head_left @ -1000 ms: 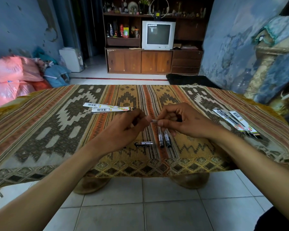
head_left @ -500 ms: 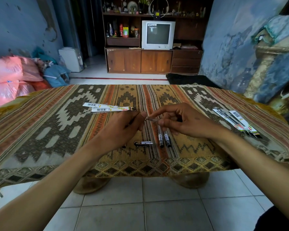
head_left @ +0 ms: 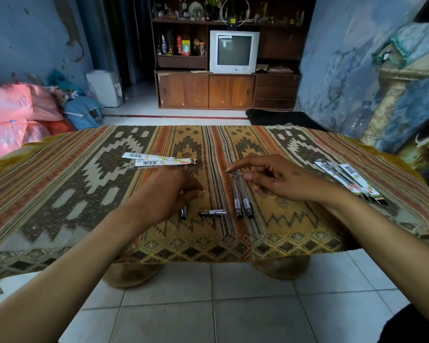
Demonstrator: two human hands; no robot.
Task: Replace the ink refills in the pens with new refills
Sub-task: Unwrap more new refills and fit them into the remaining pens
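Note:
My left hand (head_left: 166, 191) is curled round a dark pen barrel (head_left: 183, 214); only the barrel's lower end shows below the palm, close to the cloth. My right hand (head_left: 280, 179) pinches a thin ink refill (head_left: 233, 172) between thumb and forefinger, its tip pointing left. Under that hand two dark pens (head_left: 242, 201) lie side by side on the patterned tablecloth (head_left: 84, 184). A short pen piece (head_left: 212, 213) lies crosswise between my hands. The two hands are apart and do not touch.
Two white refill packets (head_left: 159, 160) lie behind my left hand. Several more packets (head_left: 349, 179) lie at the right end of the table. The table's front edge is close to me, above a tiled floor (head_left: 208, 305).
The hands, joined at the pen before, have drawn apart. My right hand holds the refill freed from the barrel. My left hand has dropped lower and left with the barrel.

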